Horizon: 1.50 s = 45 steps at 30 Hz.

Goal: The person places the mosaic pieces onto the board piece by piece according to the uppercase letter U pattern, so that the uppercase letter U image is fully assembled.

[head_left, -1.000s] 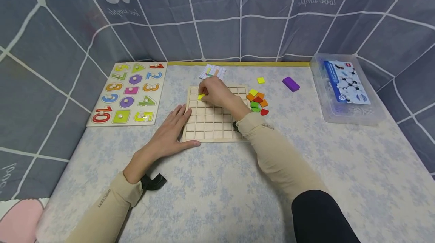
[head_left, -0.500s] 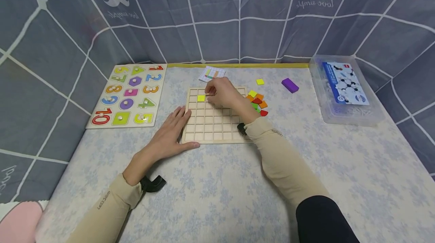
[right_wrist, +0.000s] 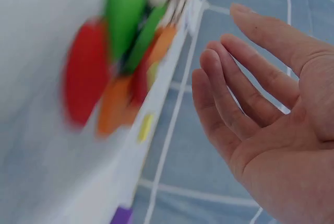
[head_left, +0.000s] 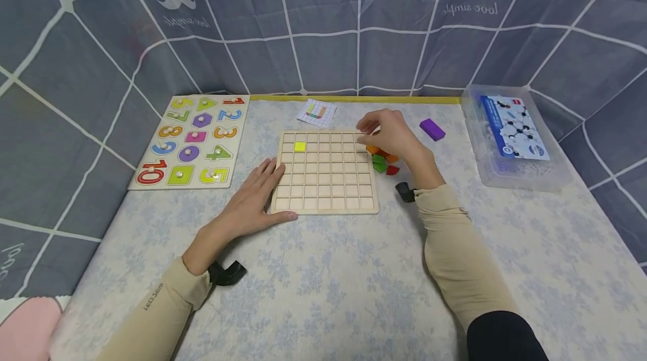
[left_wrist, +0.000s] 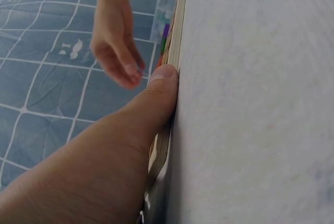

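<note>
A wooden grid board [head_left: 323, 178] lies flat on the table. One yellow square tile [head_left: 300, 146] sits in a cell near its upper left corner. My left hand [head_left: 253, 195] rests at the board's left side, fingers extended, its thumb against the front edge in the left wrist view. Over the board's upper right corner hovers my right hand [head_left: 391, 133], fingers loosely bent and nothing held in the right wrist view. Below it lie loose pieces: green pieces [head_left: 379, 163], a red piece [head_left: 392, 170] and orange ones, partly hidden by that hand. A yellow piece [right_wrist: 145, 127] lies apart from them.
A small pattern card [head_left: 317, 113] lies behind the board. To the right are a purple block [head_left: 432, 129] and a clear plastic box [head_left: 558, 173] with a blue label. A number-and-shape puzzle board [head_left: 209, 135] lies at the left. Grey curtain [head_left: 328, 63] surrounds the table.
My right hand has lifted away from the yellow tile and moved right, over the loose pieces. The tile stays in its cell. My left hand has stayed in place.
</note>
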Tool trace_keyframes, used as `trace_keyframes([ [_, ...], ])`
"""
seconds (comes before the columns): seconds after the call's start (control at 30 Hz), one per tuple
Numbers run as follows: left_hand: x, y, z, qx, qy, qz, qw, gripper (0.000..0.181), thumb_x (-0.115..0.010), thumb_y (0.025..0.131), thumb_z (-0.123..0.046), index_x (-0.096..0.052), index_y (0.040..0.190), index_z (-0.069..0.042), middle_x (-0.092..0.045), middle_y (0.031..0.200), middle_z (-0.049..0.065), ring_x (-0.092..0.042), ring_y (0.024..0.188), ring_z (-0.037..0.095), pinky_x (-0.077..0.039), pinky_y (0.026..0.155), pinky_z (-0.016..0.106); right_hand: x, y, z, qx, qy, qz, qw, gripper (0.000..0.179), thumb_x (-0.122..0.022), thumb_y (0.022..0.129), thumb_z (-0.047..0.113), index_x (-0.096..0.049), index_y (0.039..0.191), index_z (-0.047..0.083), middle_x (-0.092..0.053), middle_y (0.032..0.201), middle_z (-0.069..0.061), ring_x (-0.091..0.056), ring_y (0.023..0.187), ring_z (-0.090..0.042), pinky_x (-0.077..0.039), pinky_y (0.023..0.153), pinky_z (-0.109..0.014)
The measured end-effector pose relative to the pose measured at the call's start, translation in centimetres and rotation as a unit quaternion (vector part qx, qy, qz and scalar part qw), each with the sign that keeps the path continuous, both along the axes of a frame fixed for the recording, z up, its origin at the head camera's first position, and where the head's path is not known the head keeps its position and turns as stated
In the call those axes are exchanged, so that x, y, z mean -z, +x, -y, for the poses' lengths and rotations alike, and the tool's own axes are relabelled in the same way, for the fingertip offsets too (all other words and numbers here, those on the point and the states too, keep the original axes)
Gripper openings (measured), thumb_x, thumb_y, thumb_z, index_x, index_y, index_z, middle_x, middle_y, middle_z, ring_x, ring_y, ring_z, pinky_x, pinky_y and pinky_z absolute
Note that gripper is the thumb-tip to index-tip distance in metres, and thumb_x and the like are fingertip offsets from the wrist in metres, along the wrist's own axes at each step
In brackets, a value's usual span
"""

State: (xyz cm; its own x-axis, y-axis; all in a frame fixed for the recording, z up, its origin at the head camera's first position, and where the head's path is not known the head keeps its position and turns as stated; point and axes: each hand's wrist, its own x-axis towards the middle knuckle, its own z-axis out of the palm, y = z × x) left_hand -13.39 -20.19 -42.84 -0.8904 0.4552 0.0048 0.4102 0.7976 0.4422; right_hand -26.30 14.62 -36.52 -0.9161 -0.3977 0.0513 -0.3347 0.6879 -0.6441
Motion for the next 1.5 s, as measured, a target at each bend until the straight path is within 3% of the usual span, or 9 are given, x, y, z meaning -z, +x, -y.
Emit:
trace_keyframes([
  [0.17, 0.0, 0.1, 0.2, -0.002, 0.000, -0.001, 1.0000, 0.115, -0.076, 0.089, -0.062, -0.013, 0.171, -0.012, -0.005, 0.178, 0.014, 0.000, 0.166, 0.032, -0.007, 0.134, 0.055, 0.8, 0.1, -1.8, 0.023, 0.030, 0.020, 0.9991, 0.030, -0.084, 0.092, 0.018, -0.077, 0.116, 0.002, -0.077, 0.108, -0.016, -0.069, 0.103, -0.030, -0.055, 0.094, -0.046],
  [0.37, 0.4, -0.1, 0.1, 0.003, 0.005, -0.006, 1.0000, 0.114, -0.076, 0.089, -0.062, -0.014, 0.171, -0.012, -0.005, 0.178, 0.014, 0.000, 0.166, 0.032, -0.007, 0.134, 0.055, 1.3, -0.1, -2.0, 0.036, 0.039, 0.033, 0.9981, 0.026, -0.087, 0.089, 0.017, -0.077, 0.108, 0.002, -0.077, 0.104, -0.016, -0.069, 0.101, -0.030, -0.055, 0.092, -0.045],
  [0.73, 0.3, 0.1, 0.0, 0.007, 0.000, -0.005, 1.0000, 0.114, -0.076, 0.089, -0.061, -0.015, 0.171, -0.010, -0.005, 0.178, 0.015, 0.000, 0.166, 0.032, -0.007, 0.135, 0.052, 2.5, 0.3, -1.4, 0.031, 0.010, 0.017, 0.9993, 0.020, -0.085, 0.089, 0.011, -0.075, 0.104, 0.003, -0.073, 0.099, -0.014, -0.066, 0.095, -0.029, -0.055, 0.089, -0.043],
  [1.13, 0.1, 0.1, 0.0, 0.007, -0.005, -0.009, 0.9999, 0.114, -0.076, 0.090, -0.060, -0.014, 0.170, -0.009, -0.005, 0.178, 0.016, -0.001, 0.166, 0.033, -0.007, 0.135, 0.053, 1.9, 1.6, 3.3, -0.073, 0.003, -0.019, 0.9971, 0.018, -0.083, 0.087, 0.006, -0.074, 0.102, 0.004, -0.071, 0.098, -0.011, -0.063, 0.092, -0.025, -0.054, 0.085, -0.038],
  [1.5, 0.0, 0.1, 0.0, 0.005, -0.004, -0.008, 0.9999, 0.113, -0.076, 0.090, -0.060, -0.015, 0.170, -0.009, -0.005, 0.178, 0.015, 0.000, 0.166, 0.033, -0.007, 0.135, 0.052, 2.1, 2.3, 4.6, -0.136, 0.006, 0.010, 0.9906, 0.018, -0.085, 0.088, 0.005, -0.076, 0.103, 0.005, -0.073, 0.097, -0.009, -0.067, 0.092, -0.022, -0.057, 0.085, -0.036],
])
